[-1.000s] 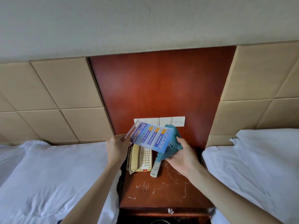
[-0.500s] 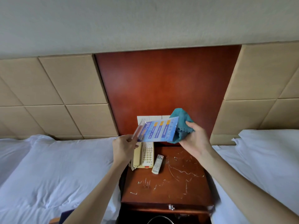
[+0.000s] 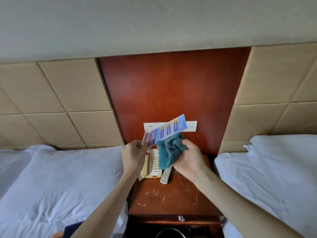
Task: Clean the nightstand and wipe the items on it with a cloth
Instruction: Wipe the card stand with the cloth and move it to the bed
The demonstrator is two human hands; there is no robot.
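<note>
My left hand [image 3: 135,155] grips the lower left end of a blue printed card in a clear stand [image 3: 167,130], held tilted above the nightstand [image 3: 173,198]. My right hand [image 3: 187,160] clutches a teal cloth [image 3: 167,152] just under the card's lower edge. Below the hands, a cream telephone [image 3: 151,166] and a grey remote control [image 3: 166,175] lie at the back of the scratched red-brown top, both partly hidden by the cloth and hands.
White pillows and bedding [image 3: 60,177] flank the nightstand on the left, and more white bedding [image 3: 267,169] on the right. A row of white wall switches and sockets [image 3: 191,126] sits on the wooden back panel. A dark round rim [image 3: 169,233] shows below the nightstand front.
The card now tilts up to the right. My right hand with the cloth has dropped from the card's right end to beneath its lower edge, closer to my left hand.
</note>
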